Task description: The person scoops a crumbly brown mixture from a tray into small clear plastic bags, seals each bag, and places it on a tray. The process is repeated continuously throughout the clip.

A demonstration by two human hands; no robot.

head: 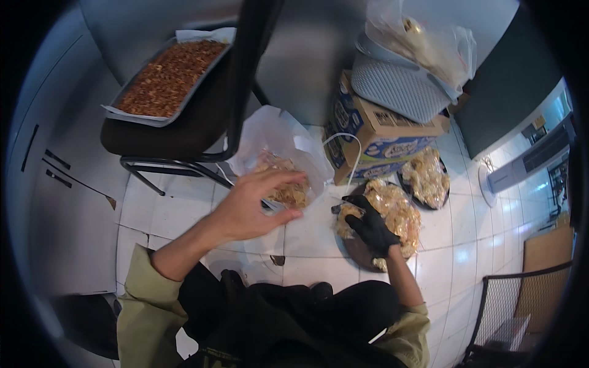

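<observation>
My bare left hand [257, 202] is over the near edge of an open white paper-lined bag [280, 124], its fingers apart. Inside the bag lie pale brown pieces, some in clear wrapping [294, 193]. To the right, my right hand [370, 227], in a black glove, grips a small clear-wrapped bundle of light food [347, 221] above a dark round tray [359, 253]. More clear-wrapped bundles [395, 207] are heaped on that tray. Behind it, a second dark tray holds further wrapped bundles [425, 177].
A chair [165, 140] at the left bears a baking tray of brown crumbly food [170, 78]. Behind the round trays stands a cardboard box [391, 138] with grey ribbed trays [400, 83] and a plastic bag on top. A tower fan [524, 165] stands right.
</observation>
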